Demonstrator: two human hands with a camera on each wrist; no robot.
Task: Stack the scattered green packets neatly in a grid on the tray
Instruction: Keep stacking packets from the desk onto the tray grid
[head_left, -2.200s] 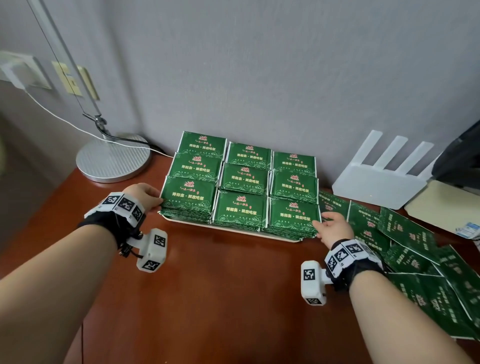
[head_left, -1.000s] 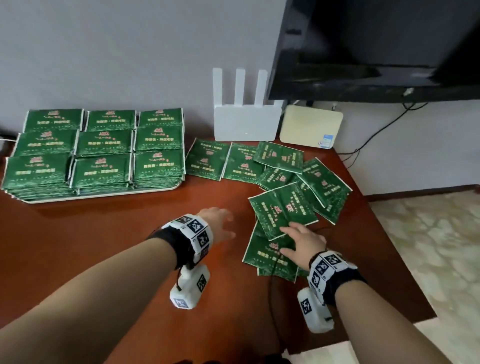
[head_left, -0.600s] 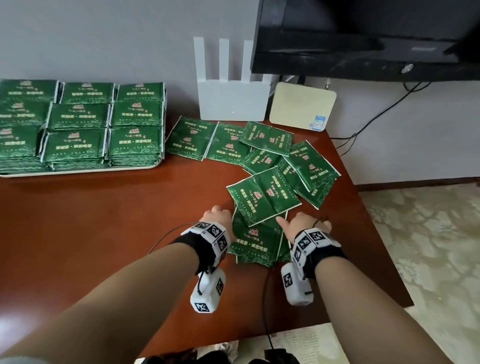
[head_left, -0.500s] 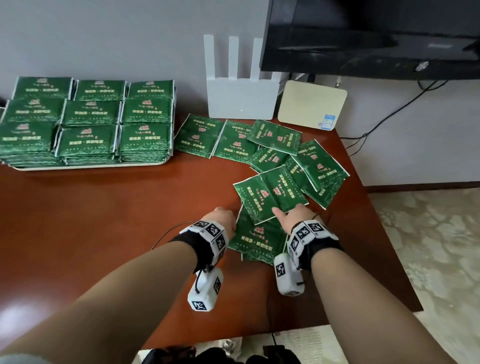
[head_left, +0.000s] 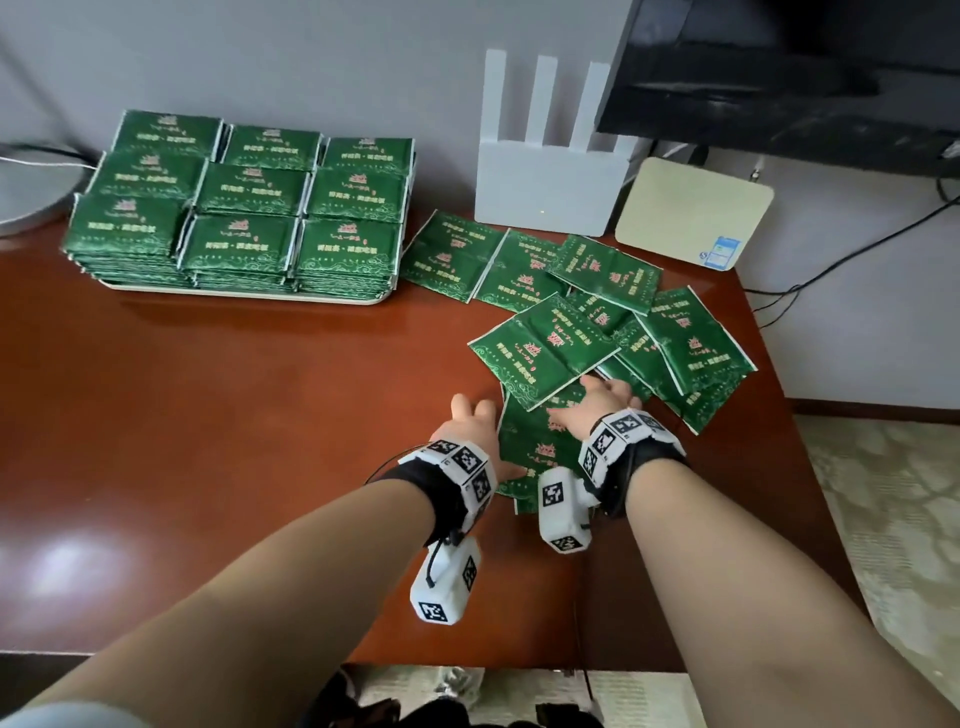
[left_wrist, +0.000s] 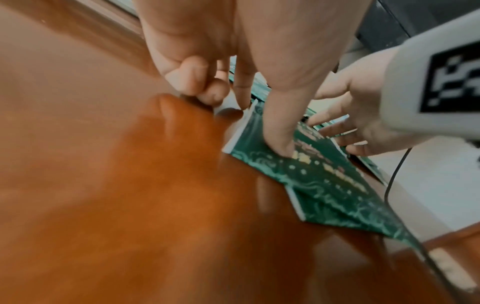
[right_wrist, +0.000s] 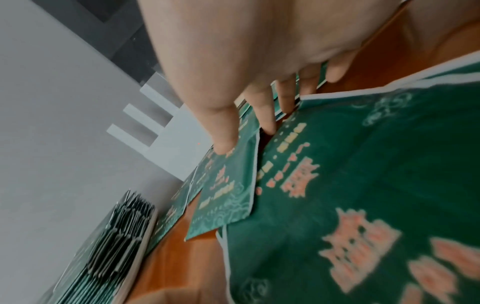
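Both hands on the nearest loose packets.
Left hand (head_left: 470, 423) grip pinching packet (left_wrist: 306, 170) edge, thumb pressing; right hand (head_left: 597, 405) grip wide, fingers spread flat. Scattered packets (head_left: 597, 322) on tabletop (head_left: 234, 415), well apart from stacked tray (head_left: 249, 298).

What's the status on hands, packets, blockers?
Left hand thumb pressing nearest packet; right hand open, fingers under the overlapping packet. Tray grid stacked full. Loose pile overlaps; nothing else blocking.

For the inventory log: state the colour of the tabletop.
Reddish-brown polished wood tabletop; head view shows it best.
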